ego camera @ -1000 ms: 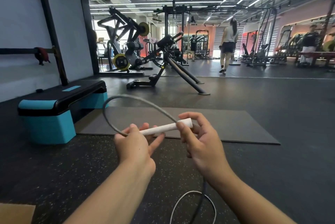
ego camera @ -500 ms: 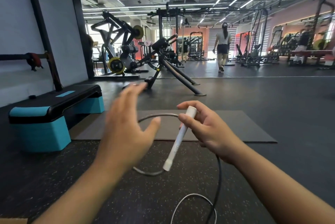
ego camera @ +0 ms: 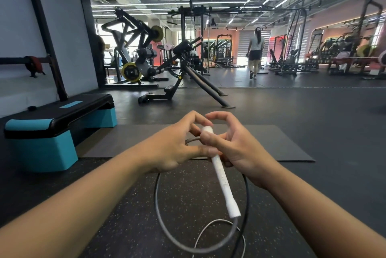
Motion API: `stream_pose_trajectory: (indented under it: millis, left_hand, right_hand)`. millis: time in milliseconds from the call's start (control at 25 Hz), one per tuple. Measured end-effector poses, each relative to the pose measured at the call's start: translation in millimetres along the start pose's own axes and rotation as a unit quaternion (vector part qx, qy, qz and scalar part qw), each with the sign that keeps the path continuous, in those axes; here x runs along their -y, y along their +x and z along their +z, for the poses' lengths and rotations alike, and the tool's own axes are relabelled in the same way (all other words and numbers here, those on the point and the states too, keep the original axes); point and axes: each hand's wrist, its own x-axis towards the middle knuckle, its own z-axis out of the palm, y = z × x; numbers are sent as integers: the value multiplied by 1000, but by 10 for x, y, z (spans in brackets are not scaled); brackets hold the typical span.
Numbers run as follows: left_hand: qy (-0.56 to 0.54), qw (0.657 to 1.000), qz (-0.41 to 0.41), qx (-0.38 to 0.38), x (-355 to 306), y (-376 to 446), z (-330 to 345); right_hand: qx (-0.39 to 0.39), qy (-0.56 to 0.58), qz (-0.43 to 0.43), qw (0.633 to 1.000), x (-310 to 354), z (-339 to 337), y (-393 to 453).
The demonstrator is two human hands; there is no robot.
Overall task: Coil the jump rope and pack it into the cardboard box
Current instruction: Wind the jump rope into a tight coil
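Right now the right hand (ego camera: 238, 151) has its thumb pressed on the upper part of the white handle (ego camera: 222, 176), other fingers curled behind it, index arched over the top w/out clearly touching. Left hand (ego camera: 173, 149) meets it at the handle's top end: index and thumb curled in twd the handle, pinching at or just beside the grey cord (ego camera: 165, 222) there; exact contact can't be told, fingers overlap.

Handle tilts down and toward the camera from the hands, its lower end free. Cord leaves that lower end, sweeps left in a big loop under the handle and runs back up behind the left hand. A darker strand hangs right of the handle from under the right hand; a thinner pale loop lies below the handle's lower end, near the frame bottom.

Beyond the handle: grey mat (ego camera: 271, 142) on the speckled floor. Left of the handle, a teal-and-black step platform (ego camera: 52, 132). Far behind, gym machines & a person walking away (ego camera: 255, 55).
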Motion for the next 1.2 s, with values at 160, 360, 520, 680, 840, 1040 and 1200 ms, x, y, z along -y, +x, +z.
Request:
stream_pose_trajectory:
  millis: [160, 360, 520, 680, 840, 1040, 1200]
  left_hand:
    - [12, 1000, 12, 24, -24, 21, -31]
    - [86, 993, 86, 4, 6, -23, 30]
    - [58, 995, 21, -82, 214, -62, -123]
    - [118, 992, -13, -54, 282, -106, -225]
    - [193, 979, -16, 66, 95, -138, -245]
    - [128, 990, 9, 59, -195, 35, -32]
    - [131, 978, -64, 151, 5, -149, -349]
  right_hand:
    - [12, 3, 39, 999, 28, -8, 41]
    - [53, -3, 118, 992, 73, -125, 20]
    - [132, -30, 167, 977, 15, -230, -146]
    - [76, -47, 120, 989, 48, -270, -99]
    - [62, -145, 99, 982, 186, -240, -58]
    - [64, -203, 2, 977, 281, -180, -42]
    - [57, -285, 55, 955, 353, -594, -144]
